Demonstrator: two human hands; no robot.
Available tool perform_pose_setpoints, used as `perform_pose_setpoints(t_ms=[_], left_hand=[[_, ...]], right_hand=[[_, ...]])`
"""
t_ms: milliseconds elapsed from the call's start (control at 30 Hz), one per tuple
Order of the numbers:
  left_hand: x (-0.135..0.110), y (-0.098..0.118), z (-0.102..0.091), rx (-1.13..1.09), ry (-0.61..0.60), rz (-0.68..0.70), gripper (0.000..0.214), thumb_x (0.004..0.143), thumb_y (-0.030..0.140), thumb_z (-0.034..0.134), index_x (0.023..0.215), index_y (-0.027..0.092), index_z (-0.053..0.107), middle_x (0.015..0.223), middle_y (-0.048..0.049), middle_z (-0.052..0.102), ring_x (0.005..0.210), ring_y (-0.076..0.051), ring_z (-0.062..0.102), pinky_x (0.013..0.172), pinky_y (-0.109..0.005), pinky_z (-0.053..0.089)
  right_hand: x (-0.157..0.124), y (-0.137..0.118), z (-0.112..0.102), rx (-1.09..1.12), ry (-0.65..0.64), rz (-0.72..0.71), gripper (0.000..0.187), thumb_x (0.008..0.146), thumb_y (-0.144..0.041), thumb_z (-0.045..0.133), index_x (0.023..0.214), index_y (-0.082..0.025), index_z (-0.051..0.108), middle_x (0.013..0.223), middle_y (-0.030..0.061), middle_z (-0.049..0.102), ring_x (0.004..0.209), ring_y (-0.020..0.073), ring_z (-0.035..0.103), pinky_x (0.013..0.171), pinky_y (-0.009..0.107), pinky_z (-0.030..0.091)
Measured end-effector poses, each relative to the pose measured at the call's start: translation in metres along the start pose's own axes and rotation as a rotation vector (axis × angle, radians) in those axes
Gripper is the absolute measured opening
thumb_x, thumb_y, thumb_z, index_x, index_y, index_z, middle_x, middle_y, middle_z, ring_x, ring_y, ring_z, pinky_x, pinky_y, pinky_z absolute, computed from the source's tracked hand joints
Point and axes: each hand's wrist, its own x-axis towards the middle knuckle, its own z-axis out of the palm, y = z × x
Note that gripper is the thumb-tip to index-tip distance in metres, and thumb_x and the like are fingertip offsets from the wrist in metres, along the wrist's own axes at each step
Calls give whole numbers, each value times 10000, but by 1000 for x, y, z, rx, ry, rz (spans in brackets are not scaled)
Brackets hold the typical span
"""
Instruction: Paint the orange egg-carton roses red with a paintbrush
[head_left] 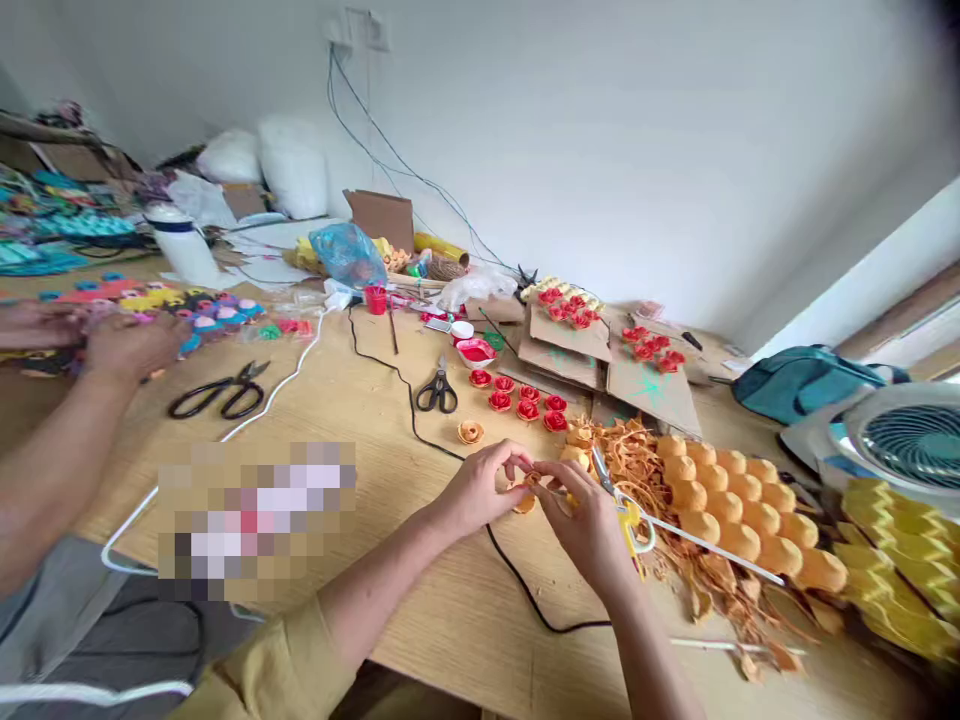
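Between the fingertips of both hands is a small orange egg-carton flower piece, partly hidden by my fingers. My left hand pinches it from the left, thumb and forefinger together. From the other side, my right hand has its fingers closed on the same piece. An orange carton flower lies on the table just beyond my left hand. Yellow-handled scissors rest beside my right hand, near a heap of orange carton scraps. Several red painted roses sit farther back.
Orange egg-carton trays and yellow ones lie at right, near a fan. Black scissors, red paint and stacked cardboard stand ahead. A black cable crosses the table. Another person's hands work at left.
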Motion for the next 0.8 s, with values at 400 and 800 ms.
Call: perform_pose_setpoints(t_ms=[400, 800], left_hand=[[-3, -17, 3, 384, -238, -58, 744, 669, 329, 1006, 1308, 209, 645, 1314, -131, 707, 1203, -349, 650, 1084, -498, 511], [-8, -24, 20, 275, -267, -114, 504, 744, 99, 885, 1198, 156, 673, 1217, -121, 736, 1173, -295, 698, 1035, -397, 549]], right_hand=[[-14, 25, -5, -5, 150, 28, 181, 1036, -276, 556, 1130, -240, 707, 1035, 56, 706, 838, 171, 702, 781, 311, 585], [-20, 27, 12, -133, -57, -27, 163, 1022, -251, 579, 1082, -265, 731, 1005, 51, 756, 932, 236, 702, 851, 381, 515]])
